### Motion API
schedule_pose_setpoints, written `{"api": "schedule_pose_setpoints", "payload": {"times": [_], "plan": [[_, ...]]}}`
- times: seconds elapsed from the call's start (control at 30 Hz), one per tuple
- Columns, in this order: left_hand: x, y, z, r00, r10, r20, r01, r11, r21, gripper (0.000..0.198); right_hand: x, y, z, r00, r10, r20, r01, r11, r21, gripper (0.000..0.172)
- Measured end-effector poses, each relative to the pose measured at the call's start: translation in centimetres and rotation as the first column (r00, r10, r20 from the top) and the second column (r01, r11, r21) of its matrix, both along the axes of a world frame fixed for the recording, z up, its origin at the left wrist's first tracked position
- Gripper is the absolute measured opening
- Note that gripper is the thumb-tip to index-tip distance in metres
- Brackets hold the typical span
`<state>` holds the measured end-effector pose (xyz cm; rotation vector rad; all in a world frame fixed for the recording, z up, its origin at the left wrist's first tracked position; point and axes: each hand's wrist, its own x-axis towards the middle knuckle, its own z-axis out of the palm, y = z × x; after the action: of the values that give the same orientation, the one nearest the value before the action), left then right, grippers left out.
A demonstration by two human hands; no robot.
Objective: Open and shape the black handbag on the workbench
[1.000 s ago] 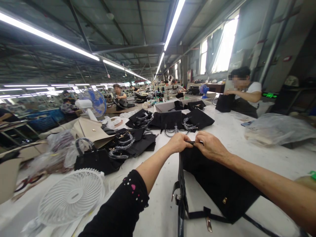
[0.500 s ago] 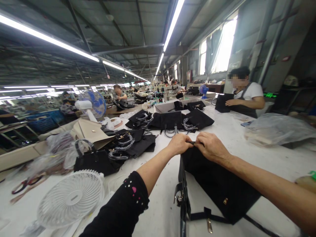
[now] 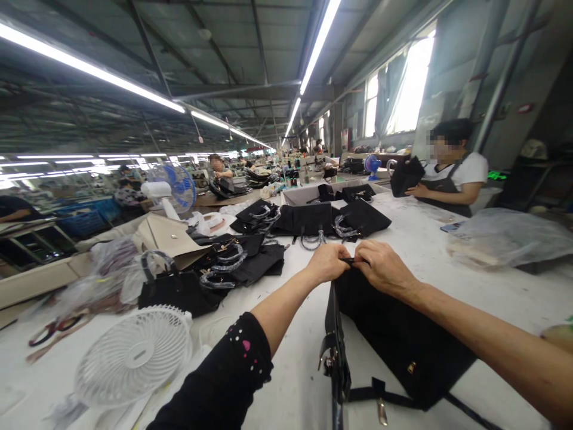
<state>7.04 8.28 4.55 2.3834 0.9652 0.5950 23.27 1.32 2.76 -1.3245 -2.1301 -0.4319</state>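
A black handbag [image 3: 403,334] stands tilted on the white table in front of me, with straps and gold-coloured metal fittings hanging along its near side. At its far top edge my left hand [image 3: 330,261] pinches the black rim. My right hand [image 3: 382,266] grips the same rim just to the right, fingers closed, so the two hands almost meet. Part of the bag is hidden behind my right forearm.
Several black handbags with wrapped handles [image 3: 308,221] lie ahead and to the left. A white fan [image 3: 134,355] stands at the near left, with scissors [image 3: 54,328] beyond it. Clear plastic [image 3: 505,239] lies right. A co-worker [image 3: 452,173] holds a dark bag across the table.
My hands keep the same hold on the handbag's rim. The view has shifted slightly. The co-worker at right has raised and turned the dark bag, and its handle now shows.
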Motion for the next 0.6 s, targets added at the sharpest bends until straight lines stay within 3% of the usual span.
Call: {"api": "schedule_pose_setpoints", "payload": {"times": [0.37, 0.6], "plan": [[0.45, 0.0, -0.27, 1.0, 0.008, -0.005, -0.008, 1.0, -0.019, 0.018, 0.58, -0.33, -0.98, 0.999, -0.006, -0.047, 0.007, 1.0, 0.005, 0.009], [0.27, 0.39, 0.16, 0.998, -0.068, -0.011, 0.068, 0.997, -0.049, 0.025, 0.53, -0.33, -0.82, 0.991, 0.01, -0.13, -0.016, 0.999, -0.051, 0.011]]}}
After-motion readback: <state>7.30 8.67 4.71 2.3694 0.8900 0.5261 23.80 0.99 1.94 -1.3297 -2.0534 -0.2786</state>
